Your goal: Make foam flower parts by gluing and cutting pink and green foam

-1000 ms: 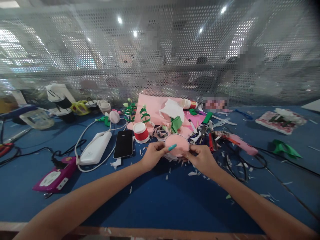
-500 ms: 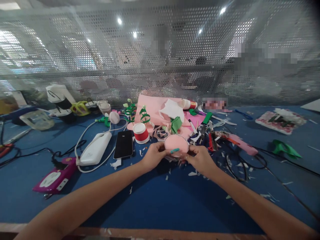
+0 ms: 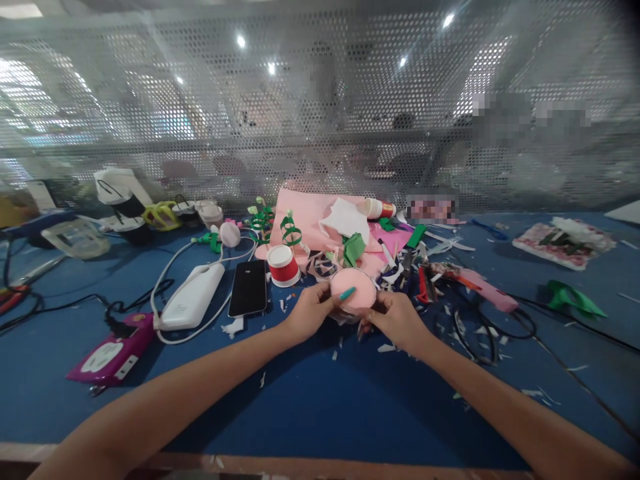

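Observation:
A round pink paper disc [image 3: 356,292] sits between both my hands, just above the blue table [image 3: 320,400]. My left hand [image 3: 309,313] grips its left edge, thumb with a teal nail pressed on the pink face. My right hand [image 3: 395,319] pinches the right lower edge, fingers curled. Something pale shows under the disc, too hidden to name. Behind the disc lie pink sheets [image 3: 310,217], green paper strips [image 3: 353,248] and an upside-down red and white paper cup [image 3: 283,265].
A black phone [image 3: 248,288], a white power bank [image 3: 192,305] with cable and a magenta device [image 3: 110,350] lie at the left. A pink glue gun [image 3: 483,289] and black cords [image 3: 505,327] lie at the right. Paper scraps litter the table. A perforated screen [image 3: 320,120] stands behind.
The pink disc has tilted and shifted slightly toward me between my hands. My right hand moved a little left and closer under it. Both hands kept their grip.

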`<state>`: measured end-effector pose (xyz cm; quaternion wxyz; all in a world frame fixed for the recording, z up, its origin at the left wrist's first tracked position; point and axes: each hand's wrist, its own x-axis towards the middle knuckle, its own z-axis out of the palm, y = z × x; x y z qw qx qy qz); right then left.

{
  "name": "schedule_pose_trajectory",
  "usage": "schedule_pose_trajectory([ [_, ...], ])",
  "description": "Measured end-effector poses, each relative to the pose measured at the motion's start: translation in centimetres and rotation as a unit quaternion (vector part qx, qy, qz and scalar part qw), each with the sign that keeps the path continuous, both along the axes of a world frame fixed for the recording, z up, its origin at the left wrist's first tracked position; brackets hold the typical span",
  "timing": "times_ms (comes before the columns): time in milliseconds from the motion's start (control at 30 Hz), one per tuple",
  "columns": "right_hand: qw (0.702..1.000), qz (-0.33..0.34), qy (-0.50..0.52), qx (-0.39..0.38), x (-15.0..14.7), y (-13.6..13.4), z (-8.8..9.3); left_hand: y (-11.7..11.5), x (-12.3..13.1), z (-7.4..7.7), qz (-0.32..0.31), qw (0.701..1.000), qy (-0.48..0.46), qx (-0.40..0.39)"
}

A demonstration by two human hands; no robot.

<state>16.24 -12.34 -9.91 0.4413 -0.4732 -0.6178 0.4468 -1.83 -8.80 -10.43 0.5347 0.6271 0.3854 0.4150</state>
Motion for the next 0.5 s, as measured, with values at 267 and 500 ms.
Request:
schedule_pose_trajectory([
  [267,0.982,0.058,0.142,-0.109,-0.3,0.5,0.3,-0.2,0.1,0.8,-0.002,0.996,-0.056,-0.066],
  [500,0.992,0.031,0.095,-0.071,-0.5,0.2,0.2,-0.6,-0.1,1.1,-0.032,0.997,-0.043,-0.062],
])
